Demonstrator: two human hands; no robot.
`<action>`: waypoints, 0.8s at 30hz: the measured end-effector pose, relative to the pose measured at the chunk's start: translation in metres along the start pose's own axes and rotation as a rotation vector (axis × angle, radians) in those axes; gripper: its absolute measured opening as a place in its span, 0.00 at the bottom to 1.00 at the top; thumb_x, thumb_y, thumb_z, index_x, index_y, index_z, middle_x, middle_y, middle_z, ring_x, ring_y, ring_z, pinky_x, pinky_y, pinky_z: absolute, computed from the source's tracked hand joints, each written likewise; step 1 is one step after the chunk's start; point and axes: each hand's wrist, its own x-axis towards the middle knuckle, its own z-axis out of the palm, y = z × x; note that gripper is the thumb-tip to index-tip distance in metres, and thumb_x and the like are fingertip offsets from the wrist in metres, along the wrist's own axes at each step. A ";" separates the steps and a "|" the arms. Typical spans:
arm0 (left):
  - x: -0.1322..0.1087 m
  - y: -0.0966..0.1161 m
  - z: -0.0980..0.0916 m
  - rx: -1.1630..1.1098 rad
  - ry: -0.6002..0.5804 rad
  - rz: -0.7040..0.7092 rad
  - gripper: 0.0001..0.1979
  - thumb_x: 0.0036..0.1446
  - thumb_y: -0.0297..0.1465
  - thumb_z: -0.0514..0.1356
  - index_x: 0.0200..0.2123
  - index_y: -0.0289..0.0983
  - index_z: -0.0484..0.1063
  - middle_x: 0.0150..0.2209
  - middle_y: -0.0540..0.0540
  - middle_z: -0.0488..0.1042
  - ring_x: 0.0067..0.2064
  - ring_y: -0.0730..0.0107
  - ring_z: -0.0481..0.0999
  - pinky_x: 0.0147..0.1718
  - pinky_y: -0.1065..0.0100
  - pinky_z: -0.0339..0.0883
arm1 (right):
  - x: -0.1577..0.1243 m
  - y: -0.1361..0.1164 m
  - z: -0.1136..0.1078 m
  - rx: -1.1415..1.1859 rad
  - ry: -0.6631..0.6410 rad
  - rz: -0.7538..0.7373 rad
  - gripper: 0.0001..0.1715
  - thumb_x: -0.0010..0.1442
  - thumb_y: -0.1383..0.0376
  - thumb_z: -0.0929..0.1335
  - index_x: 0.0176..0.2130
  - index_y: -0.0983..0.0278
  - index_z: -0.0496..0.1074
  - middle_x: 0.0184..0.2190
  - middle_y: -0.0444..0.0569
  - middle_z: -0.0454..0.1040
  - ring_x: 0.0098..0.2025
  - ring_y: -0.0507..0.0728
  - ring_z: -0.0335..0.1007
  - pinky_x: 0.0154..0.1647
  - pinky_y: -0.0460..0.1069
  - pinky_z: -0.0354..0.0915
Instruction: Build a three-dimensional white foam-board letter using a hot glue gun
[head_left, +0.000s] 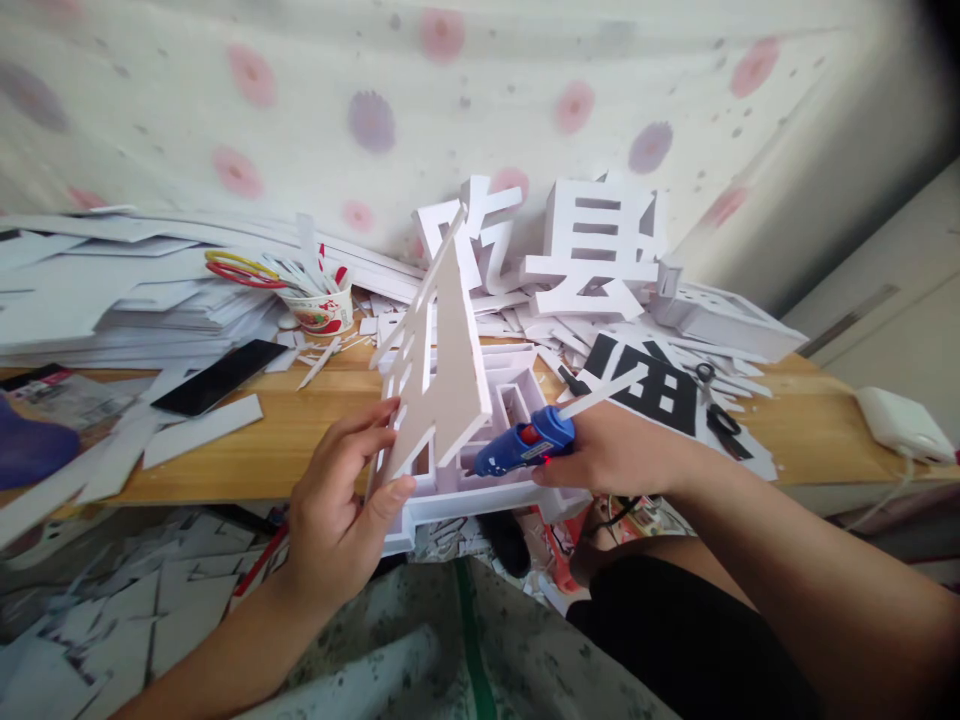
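Note:
My left hand (345,490) is closed on a flat white foam-board character panel (450,370), which is tilted up on edge. Thumb and fingers pinch its lower left part. Beneath the panel is a white foam-board frame (517,370) with raised inner walls, lying at the table's front edge and partly hidden. In my right hand (607,445) is a blue hot glue gun (517,445), a white glue stick (604,392) poking from its back. The gun's nozzle points left, low over the frame's inside, near the panel's lower edge.
White 3D characters (592,240) stand against the patterned curtain (315,60). A paper cup (322,310) holds scissors and tools. Stacked white boards (172,290) and a black phone (220,377) lie left. At right are a black-printed sheet (645,385), scissors (712,395) and a white box (904,425).

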 end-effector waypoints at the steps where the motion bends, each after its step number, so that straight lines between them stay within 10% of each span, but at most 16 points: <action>1: 0.000 0.000 0.000 -0.006 0.001 -0.003 0.11 0.59 0.33 0.59 0.46 0.41 0.69 0.55 0.43 0.70 0.54 0.57 0.71 0.53 0.56 0.65 | -0.002 0.002 -0.001 0.010 -0.017 -0.001 0.18 0.52 0.67 0.70 0.43 0.59 0.80 0.39 0.44 0.80 0.41 0.59 0.74 0.43 0.48 0.67; 24: -0.004 -0.002 0.003 -0.064 0.092 -0.082 0.13 0.59 0.38 0.59 0.44 0.38 0.70 0.53 0.39 0.72 0.54 0.57 0.72 0.47 0.59 0.70 | 0.015 -0.046 0.035 -0.069 -0.048 -0.031 0.02 0.51 0.66 0.68 0.29 0.62 0.72 0.25 0.43 0.75 0.28 0.54 0.68 0.30 0.47 0.61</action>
